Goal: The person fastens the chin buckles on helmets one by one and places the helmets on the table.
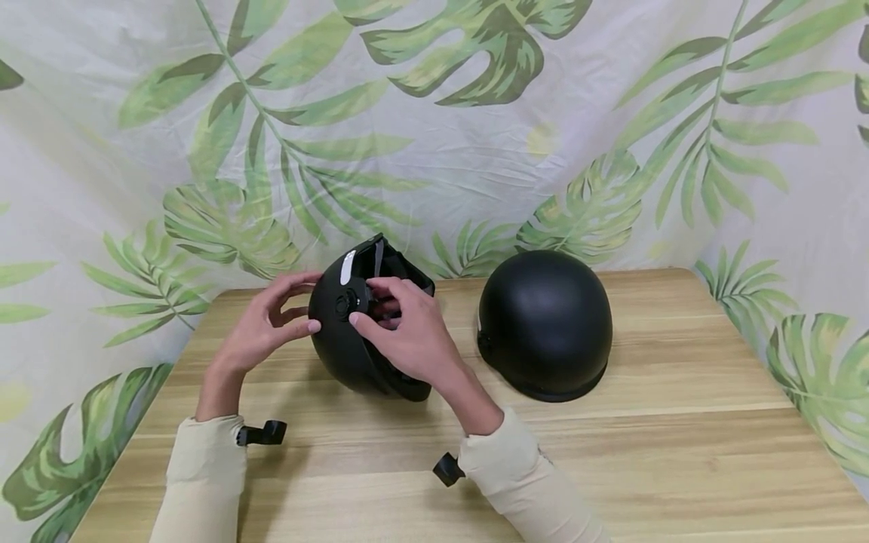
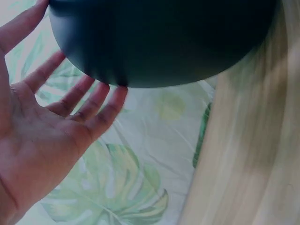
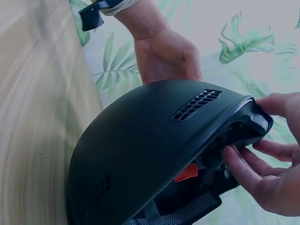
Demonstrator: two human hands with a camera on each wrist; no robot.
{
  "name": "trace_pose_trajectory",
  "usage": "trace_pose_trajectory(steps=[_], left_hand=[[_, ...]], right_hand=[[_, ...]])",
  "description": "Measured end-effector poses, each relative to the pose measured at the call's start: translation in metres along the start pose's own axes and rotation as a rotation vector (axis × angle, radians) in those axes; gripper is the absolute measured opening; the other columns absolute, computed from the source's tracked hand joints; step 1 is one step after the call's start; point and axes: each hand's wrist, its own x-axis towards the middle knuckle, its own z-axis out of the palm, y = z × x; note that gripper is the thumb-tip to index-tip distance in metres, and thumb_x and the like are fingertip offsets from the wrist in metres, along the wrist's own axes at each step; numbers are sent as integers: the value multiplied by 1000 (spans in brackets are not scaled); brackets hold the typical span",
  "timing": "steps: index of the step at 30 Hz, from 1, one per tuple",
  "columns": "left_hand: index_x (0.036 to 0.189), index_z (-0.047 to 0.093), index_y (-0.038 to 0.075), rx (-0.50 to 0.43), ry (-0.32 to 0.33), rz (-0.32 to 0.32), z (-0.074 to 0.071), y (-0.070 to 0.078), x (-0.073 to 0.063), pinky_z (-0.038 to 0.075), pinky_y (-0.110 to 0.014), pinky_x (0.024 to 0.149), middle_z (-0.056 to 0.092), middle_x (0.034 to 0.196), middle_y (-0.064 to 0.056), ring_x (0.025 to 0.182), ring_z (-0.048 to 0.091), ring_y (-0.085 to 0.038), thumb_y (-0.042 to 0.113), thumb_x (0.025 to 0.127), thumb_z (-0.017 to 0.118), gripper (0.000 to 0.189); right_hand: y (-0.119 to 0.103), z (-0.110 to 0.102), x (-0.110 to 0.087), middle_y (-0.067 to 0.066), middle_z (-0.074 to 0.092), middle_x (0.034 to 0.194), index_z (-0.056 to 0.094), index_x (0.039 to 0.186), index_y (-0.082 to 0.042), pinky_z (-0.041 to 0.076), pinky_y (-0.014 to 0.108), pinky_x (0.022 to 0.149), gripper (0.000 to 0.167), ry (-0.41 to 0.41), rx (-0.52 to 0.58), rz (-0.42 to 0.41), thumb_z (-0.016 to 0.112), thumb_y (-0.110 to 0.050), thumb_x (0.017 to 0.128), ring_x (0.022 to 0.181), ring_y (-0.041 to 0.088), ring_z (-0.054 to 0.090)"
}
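Observation:
A black helmet [image 1: 339, 354] is tipped on the table, its opening turned to the right. A white sticker [image 1: 348, 267] and a round black knob [image 1: 345, 304] show on its shell. My left hand [image 1: 261, 324] touches the shell's left side, its fairly straight fingertips spread against the smooth surface [image 2: 159, 47]. With my right hand [image 1: 417, 332] I grip the rim beside the knob, thumb outside and other fingers reaching in. Inside, the right wrist view shows straps and a red piece [image 3: 187, 173]; a grid vent [image 3: 197, 104] is on the shell.
A second black helmet [image 1: 543, 324] sits dome up to the right on the wooden table [image 1: 652, 452]. A leaf-patterned cloth [image 1: 475, 166] hangs behind the table and along its sides. Small black devices [image 1: 263, 434] are strapped at both wrists.

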Motion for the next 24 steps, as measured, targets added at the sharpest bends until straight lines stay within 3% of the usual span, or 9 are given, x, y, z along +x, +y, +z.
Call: trace_pose_trajectory(steps=[5,9,17,24], left_hand=[[158,44,-2,-140,-42,23,-3,-14,-2,55,-19,104,51,157,3,139,55,-8,-17,91,69,73],[160,40,-3,-200,-52,24,-3,-21,-3,55,-20,104,49,159,4,140,55,-8,-19,90,68,76],[159,41,-3,-212,-46,3,-2,-19,-2,57,-21,103,49,159,3,139,56,-9,-18,90,70,76],[159,43,-2,-179,-26,-1,-1,-18,-2,55,-18,104,50,158,5,139,55,-9,-15,91,70,73]], right_hand=[[-1,-2,-1,3,71,129,63,145,-16,62,27,87,49,-11,-2,20,75,-28,99,101,14,71],[-1,-2,-1,3,72,129,62,145,-16,62,26,87,48,-21,17,36,75,-27,100,102,13,72],[-1,-3,-1,8,71,132,62,146,-14,63,28,89,49,-20,68,50,75,-22,100,108,20,75],[3,0,-1,12,73,128,65,145,-12,63,30,91,47,62,187,30,75,-16,99,105,23,77]])
